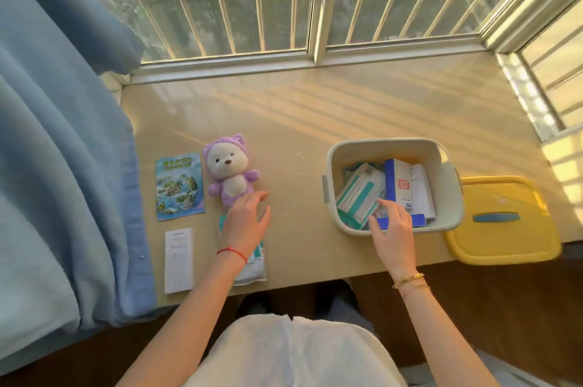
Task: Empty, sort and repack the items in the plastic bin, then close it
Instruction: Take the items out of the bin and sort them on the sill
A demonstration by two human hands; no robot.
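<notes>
A pale plastic bin (441, 146) stands open on the sill at the right, holding several boxes, among them a teal-and-white box (359, 191) and a blue-and-white box (402, 184). My right hand (394, 228) reaches over the bin's near rim, fingers on a blue box flap (418, 219). The yellow lid (501, 219) lies right of the bin. My left hand (247, 219) hovers with fingers spread over a white-and-teal packet (252, 270), just below a purple plush toy (228, 172). A colourful leaflet (179, 186) and a white paper sheet (179, 260) lie further left.
A blue curtain (63, 165) hangs along the left side and touches the sill. The barred window (284, 8) closes off the back and right. The sill's front edge (315, 287) runs just behind my wrists, and the lid overhangs it.
</notes>
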